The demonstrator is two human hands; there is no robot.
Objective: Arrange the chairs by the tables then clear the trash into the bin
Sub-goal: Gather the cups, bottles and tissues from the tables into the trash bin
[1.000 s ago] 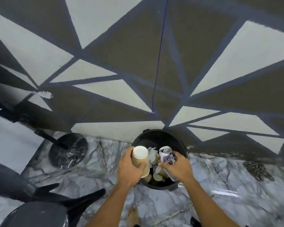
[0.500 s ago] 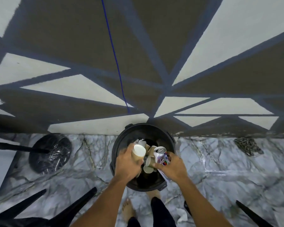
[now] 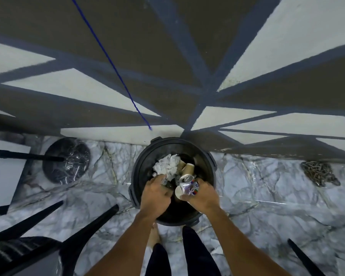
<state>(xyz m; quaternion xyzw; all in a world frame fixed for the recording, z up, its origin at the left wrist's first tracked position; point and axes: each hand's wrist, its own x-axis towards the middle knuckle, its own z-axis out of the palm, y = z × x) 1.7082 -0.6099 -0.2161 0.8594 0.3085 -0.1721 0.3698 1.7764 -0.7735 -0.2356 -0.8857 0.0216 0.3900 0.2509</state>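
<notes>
The person's right hand (image 3: 204, 196) is closed around a crushed silver and purple drink can (image 3: 189, 185) and a pale paper cup (image 3: 180, 193), held just over the round black plastic bin (image 3: 135, 188). The left hand (image 3: 154, 196) hangs over the bin beside it, fingers curled; whether it holds anything cannot be told. The can and cup look light and easy to squash, so a soft grip around their sides should do, while crumpled white paper (image 3: 166, 166) and brown paper cups (image 3: 187, 169) already lie inside the bin.

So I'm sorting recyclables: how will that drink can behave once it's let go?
The can in the right hand looks opened, so probably empty and light. Thin metal likely dents easily. Being round, it may roll among the cups in the bin.
</notes>
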